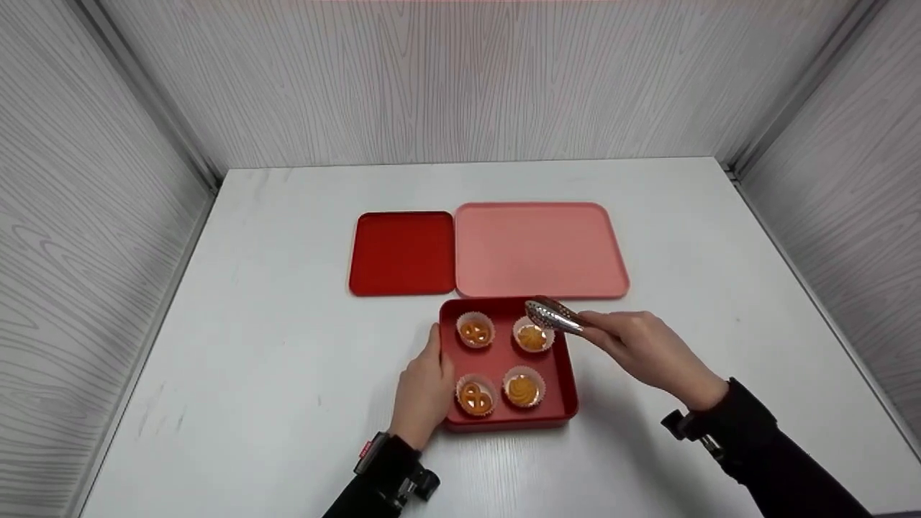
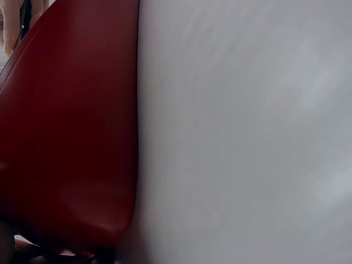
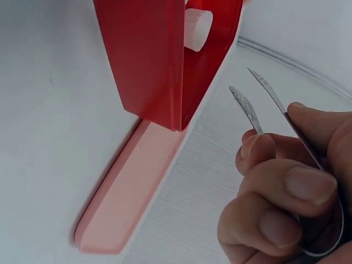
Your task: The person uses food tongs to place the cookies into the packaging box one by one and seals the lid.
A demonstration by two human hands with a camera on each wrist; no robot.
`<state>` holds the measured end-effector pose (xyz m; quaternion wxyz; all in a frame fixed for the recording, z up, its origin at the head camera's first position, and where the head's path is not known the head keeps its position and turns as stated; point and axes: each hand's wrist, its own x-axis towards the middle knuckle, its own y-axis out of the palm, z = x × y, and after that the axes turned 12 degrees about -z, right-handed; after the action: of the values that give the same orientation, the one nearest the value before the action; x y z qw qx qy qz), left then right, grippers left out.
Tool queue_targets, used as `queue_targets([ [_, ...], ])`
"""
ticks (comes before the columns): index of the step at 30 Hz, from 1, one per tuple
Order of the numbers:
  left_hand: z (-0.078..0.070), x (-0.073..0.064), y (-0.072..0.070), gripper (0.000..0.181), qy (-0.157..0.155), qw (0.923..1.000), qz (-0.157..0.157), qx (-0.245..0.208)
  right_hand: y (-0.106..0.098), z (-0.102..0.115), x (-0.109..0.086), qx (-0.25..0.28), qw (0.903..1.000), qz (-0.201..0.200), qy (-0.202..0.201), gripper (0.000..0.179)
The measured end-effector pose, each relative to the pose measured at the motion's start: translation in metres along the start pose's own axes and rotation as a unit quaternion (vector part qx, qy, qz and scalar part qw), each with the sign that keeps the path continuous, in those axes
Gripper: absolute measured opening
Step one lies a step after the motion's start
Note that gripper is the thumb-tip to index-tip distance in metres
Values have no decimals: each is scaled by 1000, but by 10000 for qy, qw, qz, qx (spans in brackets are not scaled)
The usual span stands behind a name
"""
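Note:
My left hand (image 1: 424,388) grips the left wall of a red square box (image 1: 496,360); most of its fingers are hidden in the left wrist view. In the box stand white paper cups: two on the left hold pretzels (image 1: 475,331), two on the right hold piped cookies (image 1: 523,391). My right hand (image 1: 644,352) holds metal tongs (image 1: 557,320) between thumb and fingers. Over the upper right cup, the tongs' tips overlap its cookie (image 1: 532,337) in the head view. The right wrist view shows the perforated tips apart, with nothing between them.
Behind the box, a flat red tray (image 1: 403,252) lies beside a larger pink tray (image 1: 540,248), their edges meeting. All stand on a white table (image 1: 273,360) enclosed by pale wood-grain panels (image 1: 432,86) at the back and sides.

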<state>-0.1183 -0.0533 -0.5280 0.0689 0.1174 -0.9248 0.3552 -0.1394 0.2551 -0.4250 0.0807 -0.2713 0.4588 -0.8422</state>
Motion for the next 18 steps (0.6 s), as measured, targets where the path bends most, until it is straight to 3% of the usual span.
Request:
queue_targets([
  [8, 0, 0, 0, 54, -33, 10000, 77, 17, -2, -11, -4, -146, 9978, -300, 571, 33],
  [18, -1, -1, -1, 53, -3, 10000, 42, 17, -1, -23, -6, -552, 9940, -723, 600, 34],
])
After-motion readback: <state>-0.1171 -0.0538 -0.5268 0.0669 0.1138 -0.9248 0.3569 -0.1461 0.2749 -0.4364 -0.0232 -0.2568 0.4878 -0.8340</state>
